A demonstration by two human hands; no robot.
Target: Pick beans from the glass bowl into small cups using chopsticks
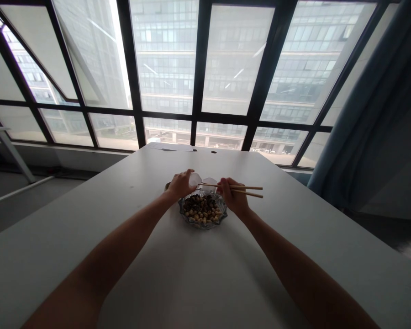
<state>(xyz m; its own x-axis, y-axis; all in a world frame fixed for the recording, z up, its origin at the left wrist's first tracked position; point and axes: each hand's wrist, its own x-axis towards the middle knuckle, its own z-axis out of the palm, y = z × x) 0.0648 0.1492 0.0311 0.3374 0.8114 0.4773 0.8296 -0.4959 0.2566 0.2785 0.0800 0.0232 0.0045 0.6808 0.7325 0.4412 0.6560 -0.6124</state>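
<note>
A clear glass bowl with a scalloped rim (pixel 222 218) stands on the white table, holding pale peanuts (pixel 200 215) and darker pieces (pixel 196 201). Just above its far left side, my left hand (pixel 181 184) is closed around a small translucent cup (pixel 193 179), which is tilted. My right hand (pixel 233 195) grips a pair of wooden chopsticks (pixel 248 188) beyond the bowl's right side. The chopstick tips point left toward the cup's mouth. Another translucent cup (pixel 209 182) is behind the bowl, partly hidden. A brownish object (pixel 167 186) shows behind my left wrist.
The long white table (pixel 157 283) reaches toward large dark-framed windows (pixel 238 59). Flat white sheets (pixel 173 147) and two dark round spots lie at its far end. A blue curtain (pixel 356 123) hangs at the right. A white table leg (pixel 17 155) stands at the left.
</note>
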